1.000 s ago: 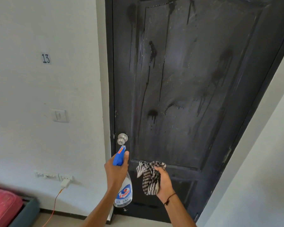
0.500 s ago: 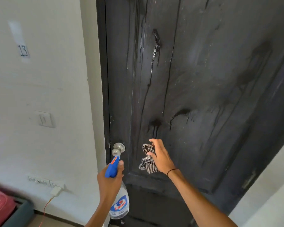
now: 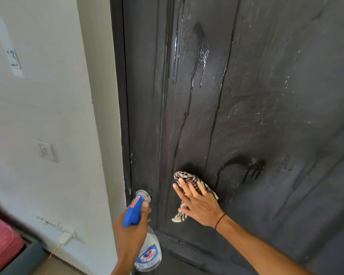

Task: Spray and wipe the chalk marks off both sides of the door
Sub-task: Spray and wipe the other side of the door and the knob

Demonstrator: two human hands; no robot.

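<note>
A: What's along the far left?

B: A white wall [image 3: 48,116] with a label reading 13 [image 3: 14,58] up high, a light switch [image 3: 46,150] lower down, and near the floor a socket strip with a white plug [image 3: 63,237] and an orange cord. A pink thing sits in the bottom corner; I cannot tell what it is.

A: And the left hand?

B: The left hand [image 3: 130,233] is wrapped around the neck of a clear spray bottle [image 3: 147,253] with a blue trigger head [image 3: 133,212]. Its nozzle points up toward the round metal doorknob [image 3: 144,195], just in front of it.

A: Where's the door in all this?

B: The black door [image 3: 266,116] fills the middle and right of the view, closed in its dark frame. Wet streaks run down its panel, with a dark wet patch [image 3: 244,167] right of the cloth.

A: The cloth?

B: A black-and-white striped cloth [image 3: 189,178] is flat against the lower panel, right of the knob. The right hand [image 3: 201,205] presses it there with fingers spread straight, not curled round it. A thin dark band [image 3: 219,220] circles that wrist.
</note>
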